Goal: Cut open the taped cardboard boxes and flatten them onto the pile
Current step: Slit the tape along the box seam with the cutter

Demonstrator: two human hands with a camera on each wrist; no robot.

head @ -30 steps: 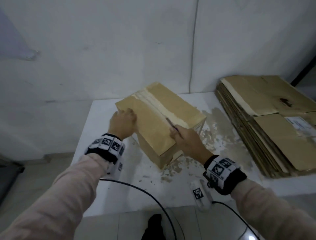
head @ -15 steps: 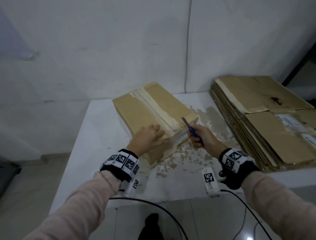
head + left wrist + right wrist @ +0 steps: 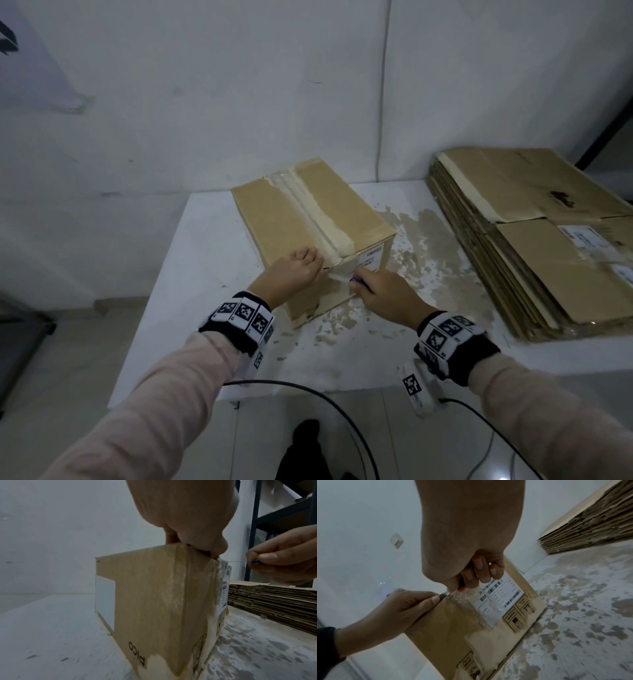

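Observation:
A taped cardboard box (image 3: 294,212) stands on the white table (image 3: 191,274), a pale tape strip running along its top seam. My left hand (image 3: 310,262) grips the box's near top edge, thumb (image 3: 435,599) on the end face. My right hand (image 3: 359,279) holds a blue-handled knife (image 3: 255,562); its blade (image 3: 444,595) meets the tape at the end face's top edge, just beside the left thumb. A white shipping label (image 3: 498,599) is stuck on that end face. The pile of flattened boxes (image 3: 548,240) lies on the right of the table.
The table's paint is worn and blotchy (image 3: 428,260) between the box and the pile. A wall stands close behind the table. Dark metal shelving (image 3: 274,513) rises behind the pile. Black cables (image 3: 308,394) hang below the table's near edge.
My left hand slid from the box's far left top to its near top edge. My right hand brought the knife off the top seam and down to the near end face.

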